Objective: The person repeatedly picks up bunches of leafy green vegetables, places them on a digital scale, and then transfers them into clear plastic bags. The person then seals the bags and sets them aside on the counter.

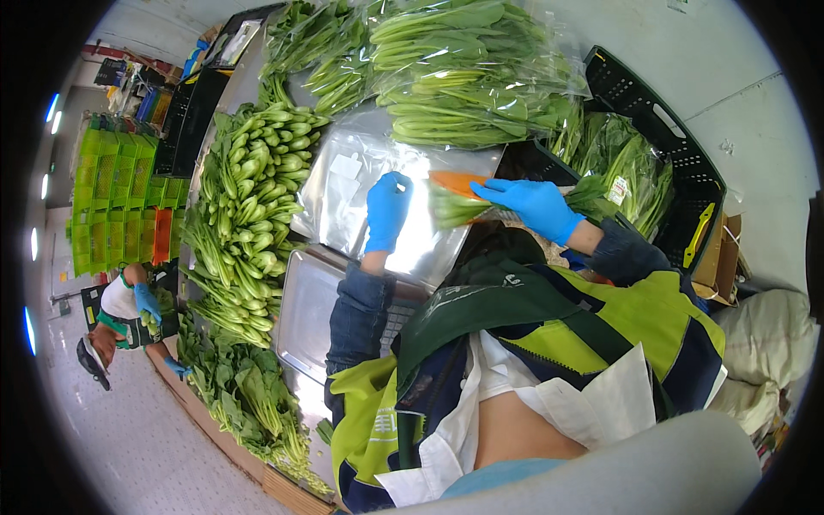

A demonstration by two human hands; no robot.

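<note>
My left hand [388, 209], in a blue glove, is curled with its fingertips together above a stack of clear plastic bags [328, 212]; glare hides whether it pinches any film. My right hand [534, 205], also blue-gloved, grips a bunch of leafy greens [450, 207], its fingers lying along an orange, flat-looking piece [458, 183] on the stems. The leaves come out to the right of the glove. Loose bunches of green-stemmed vegetables [257, 206] are heaped left of the bags. Bagged greens [460, 96] lie piled beyond my hands.
A metal tray [309, 309] lies near my left forearm. At the right stands a black crate [698, 187] with bagged greens. More leafy greens [244, 386] cover the lower left table. A co-worker [122, 315] in blue gloves stands across it, near stacked green crates [116, 193].
</note>
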